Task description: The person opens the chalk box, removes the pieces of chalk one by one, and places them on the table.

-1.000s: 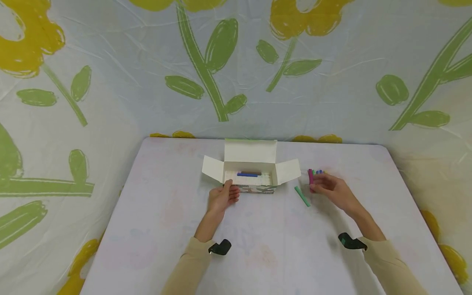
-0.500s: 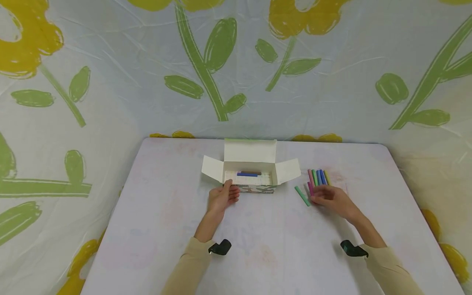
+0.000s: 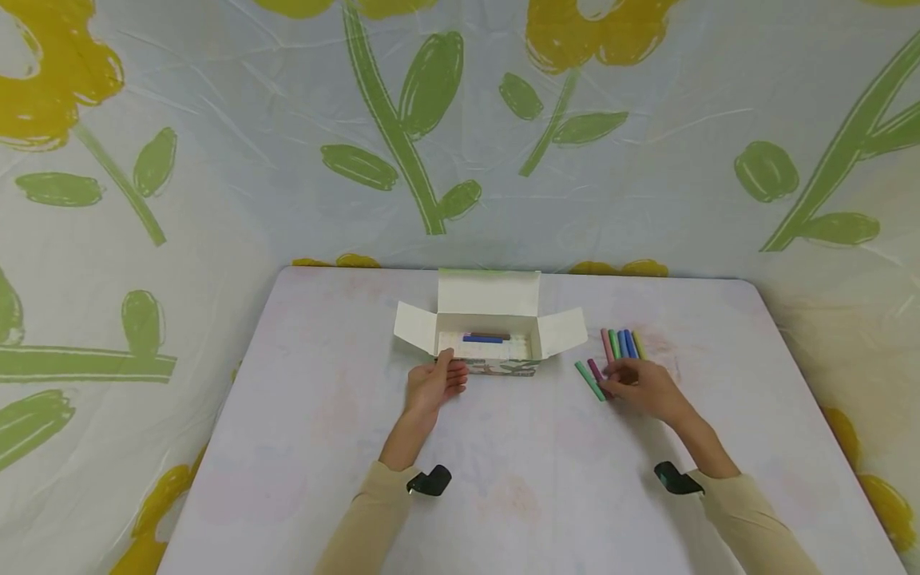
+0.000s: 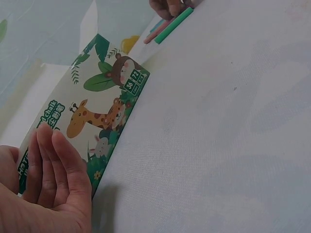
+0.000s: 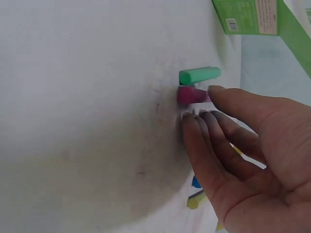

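The left hand [image 3: 434, 385] rested against the front left corner of the chalk box [image 3: 489, 351], with its fingers straight and close together, flat on the printed side where a giraffe was drawn; it gripped nothing. The box stood open near the middle of the table [image 3: 323, 447], a little toward the far edge, with its lid flap up and two side flaps spread out. Inside it lay a blue chalk stick [image 3: 482, 339] and a brown one [image 3: 490, 335], side by side.

The right hand [image 3: 643, 385] was on the table to the right of the box, toward the right edge. Its fingers were nearly straight and only loosely bent, with the fingertips [image 5: 194, 119] down on the cloth just beside a magenta chalk stick [image 3: 596, 370]. From the right wrist view, the thumb tip touched the end of this magenta stick, but the hand did not close around it. A green chalk stick [image 3: 589, 381] lay just beside the magenta one, on the side nearer to the box. Behind the hand, toward the far edge, a row of sticks [image 3: 622, 344] in pink, green, blue and yellow lay close together, partly hidden by the fingers.

The table wore a pale cloth, and a flowered sheet [image 3: 431, 120] hung behind it.
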Available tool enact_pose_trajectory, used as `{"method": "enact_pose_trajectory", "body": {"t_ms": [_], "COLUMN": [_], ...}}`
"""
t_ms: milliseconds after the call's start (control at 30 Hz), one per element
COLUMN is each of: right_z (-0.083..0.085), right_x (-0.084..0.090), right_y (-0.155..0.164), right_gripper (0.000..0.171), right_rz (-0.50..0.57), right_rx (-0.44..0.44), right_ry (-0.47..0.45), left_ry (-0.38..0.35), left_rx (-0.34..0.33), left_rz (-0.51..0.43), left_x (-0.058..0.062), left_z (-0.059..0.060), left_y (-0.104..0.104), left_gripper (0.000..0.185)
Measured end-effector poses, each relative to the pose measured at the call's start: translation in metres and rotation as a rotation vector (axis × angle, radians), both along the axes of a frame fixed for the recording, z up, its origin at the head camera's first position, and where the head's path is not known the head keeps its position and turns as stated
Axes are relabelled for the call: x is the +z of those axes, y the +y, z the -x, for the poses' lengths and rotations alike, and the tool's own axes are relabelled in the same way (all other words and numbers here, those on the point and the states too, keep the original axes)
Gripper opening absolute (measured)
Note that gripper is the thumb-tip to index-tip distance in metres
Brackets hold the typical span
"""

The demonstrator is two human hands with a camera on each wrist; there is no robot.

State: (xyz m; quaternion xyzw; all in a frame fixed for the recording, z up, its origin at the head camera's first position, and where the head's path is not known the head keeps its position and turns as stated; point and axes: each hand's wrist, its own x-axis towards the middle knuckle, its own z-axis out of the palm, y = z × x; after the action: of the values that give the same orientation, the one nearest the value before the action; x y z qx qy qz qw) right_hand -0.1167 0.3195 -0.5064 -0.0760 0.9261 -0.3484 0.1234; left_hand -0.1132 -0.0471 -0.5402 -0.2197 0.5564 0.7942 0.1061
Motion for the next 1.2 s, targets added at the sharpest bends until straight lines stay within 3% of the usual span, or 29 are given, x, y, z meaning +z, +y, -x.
{"method": "enact_pose_trajectory", "body": {"t_ms": [367, 667, 867, 1200], "right_z": [0.013, 0.028, 0.038, 0.051], "right_x": [0.024, 0.053, 0.07, 0.083], "right_y": [0.001, -0.004, -0.014, -0.048], "right_gripper": [0.021, 0.026, 0.029, 0.029], "right_rz": [0.002, 0.014, 0.077, 0.18], "right_rx": [-0.014, -0.022, -0.025, -0.011], "right_ry": [0.181, 0.214, 0.253, 0.25], "left_ry": [-0.002, -0.001, -0.007, -0.004], "left_rx": [-0.002, -0.001, -0.003, -0.004], "left_rz": [-0.003, -0.011, 0.0, -0.013], "left_x": [-0.002, -0.002, 0.0, 0.003], "left_z": [0.002, 0.002, 0.002, 0.001], "left_y": [0.0, 0.001, 0.0, -0.001], "left_gripper": [0.039, 0.037, 0.037, 0.037]}}
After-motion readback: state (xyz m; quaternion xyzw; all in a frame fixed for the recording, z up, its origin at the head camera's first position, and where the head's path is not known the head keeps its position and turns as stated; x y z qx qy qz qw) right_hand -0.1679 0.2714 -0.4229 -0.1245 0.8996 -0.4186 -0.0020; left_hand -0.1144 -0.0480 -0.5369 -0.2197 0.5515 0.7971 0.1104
